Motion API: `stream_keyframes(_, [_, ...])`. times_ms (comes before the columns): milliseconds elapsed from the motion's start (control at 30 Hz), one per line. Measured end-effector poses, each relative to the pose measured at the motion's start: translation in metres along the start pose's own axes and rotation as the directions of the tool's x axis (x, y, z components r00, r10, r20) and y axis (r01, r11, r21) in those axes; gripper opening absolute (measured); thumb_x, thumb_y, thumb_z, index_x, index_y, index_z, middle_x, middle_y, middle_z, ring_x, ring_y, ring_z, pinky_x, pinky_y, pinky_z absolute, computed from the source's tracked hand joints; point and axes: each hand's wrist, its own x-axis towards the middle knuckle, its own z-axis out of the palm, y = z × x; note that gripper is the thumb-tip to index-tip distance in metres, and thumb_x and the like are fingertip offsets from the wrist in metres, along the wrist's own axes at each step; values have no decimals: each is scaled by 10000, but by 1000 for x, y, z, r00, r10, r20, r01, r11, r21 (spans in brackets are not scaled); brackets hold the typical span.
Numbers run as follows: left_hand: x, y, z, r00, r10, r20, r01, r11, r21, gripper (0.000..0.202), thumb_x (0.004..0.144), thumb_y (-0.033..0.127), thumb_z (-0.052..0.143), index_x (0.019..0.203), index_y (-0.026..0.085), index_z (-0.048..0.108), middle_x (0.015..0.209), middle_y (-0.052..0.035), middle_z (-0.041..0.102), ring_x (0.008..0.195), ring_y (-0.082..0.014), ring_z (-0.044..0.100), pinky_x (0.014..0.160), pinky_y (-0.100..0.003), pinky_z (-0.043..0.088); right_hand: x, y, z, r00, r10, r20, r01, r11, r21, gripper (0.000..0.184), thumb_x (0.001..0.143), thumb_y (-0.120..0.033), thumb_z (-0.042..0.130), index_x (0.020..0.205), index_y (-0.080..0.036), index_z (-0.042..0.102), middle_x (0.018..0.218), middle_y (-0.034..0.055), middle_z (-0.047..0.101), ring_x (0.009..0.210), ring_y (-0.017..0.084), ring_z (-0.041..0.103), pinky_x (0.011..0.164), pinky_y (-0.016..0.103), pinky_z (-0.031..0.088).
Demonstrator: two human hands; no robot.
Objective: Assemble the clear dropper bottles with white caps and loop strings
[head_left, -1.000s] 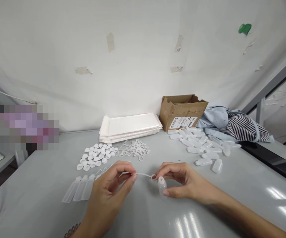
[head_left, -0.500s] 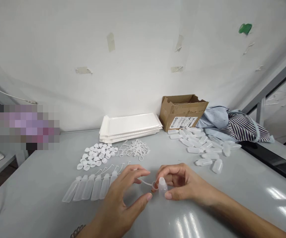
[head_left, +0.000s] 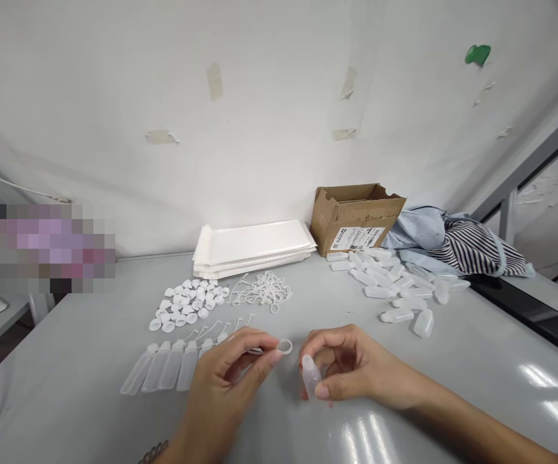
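Over the grey table (head_left: 66, 361), my left hand (head_left: 221, 386) pinches a strap (head_left: 259, 351), its ring (head_left: 285, 347) poking past my fingertips. Just right of the ring, not touching it, my right hand (head_left: 356, 367) grips the small bottle (head_left: 310, 376), tilted. My fingers hide the strap's tail and the bottle's base.

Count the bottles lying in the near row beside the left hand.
5, side by side from the left: first, second, third, fourth, and fifth, partly behind the left hand. More may be hidden behind that hand.
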Motion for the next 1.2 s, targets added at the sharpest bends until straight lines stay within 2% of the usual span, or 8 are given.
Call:
stream_keyframes(200, [0,3,5,990,-69,124,88,985,-151,89,819,216,641,783,253,714,763,29,689,677,-116,649,640,-193,559,2,2,5,999,33,-27,-35,997,-63,318,646,-269,814,898,-158,654,705,-11,666,580,79,575,550,195,421])
stream_keyframes(333, [-1,0,7,986,-73,153,95,985,-142,116,827,214,629,747,238,708,725,25,677,679,-116,637,637,-190,547,3,4,6,998,23,-63,-27,997,-66,319,642,-260,813,887,-159,635,722,-23,634,559,69,565,553,205,452])
stream_keyframes(533, [-1,0,7,984,-47,171,62,995,-82,105,828,219,625,760,233,704,744,17,680,685,-119,625,632,-193,534,2,6,7,989,-97,-116,72,977,-200,396,642,-237,811,993,-189,634,911,9,607,776,113,592,603,208,470])
stream_keyframes(667, [-2,-1,7,980,-95,174,106,993,-54,79,816,224,635,753,231,682,738,22,681,691,-122,631,648,-200,536,3,4,9,989,-98,-109,78,982,-173,310,691,-270,779,953,-169,647,845,13,622,706,103,574,585,215,463])
stream_keyframes(833, [-3,-3,7,982,31,187,-24,999,-36,79,831,224,617,838,253,689,851,2,691,794,-154,645,676,-235,541,3,1,11,977,-126,-171,92,976,-197,233,719,-262,760,902,-156,662,804,5,630,609,66,531,560,202,412])
stream_keyframes(900, [-5,-3,6,993,53,103,-47,997,-60,135,853,266,603,962,285,681,968,-9,681,889,-178,638,703,-255,546,3,1,9,973,-140,-184,113,982,-149,227,746,-269,740,921,-152,657,788,8,633,635,79,549,585,213,425])
stream_keyframes(1033, [-6,0,3,993,-66,-100,44,978,-206,255,924,385,512,1141,287,604,986,-30,661,855,-189,625,724,-312,544,7,5,5,973,-137,-188,142,990,14,213,800,-287,694,948,-153,620,768,25,678,643,104,609,646,256,468])
stream_keyframes(1200, [-7,-4,2,996,-40,-78,15,955,-296,352,960,439,405,1219,244,544,974,-71,642,907,-232,606,725,-363,543,12,11,6,985,-103,-136,140,943,302,164,796,-237,681,918,-151,610,848,56,692,752,181,686,666,308,516])
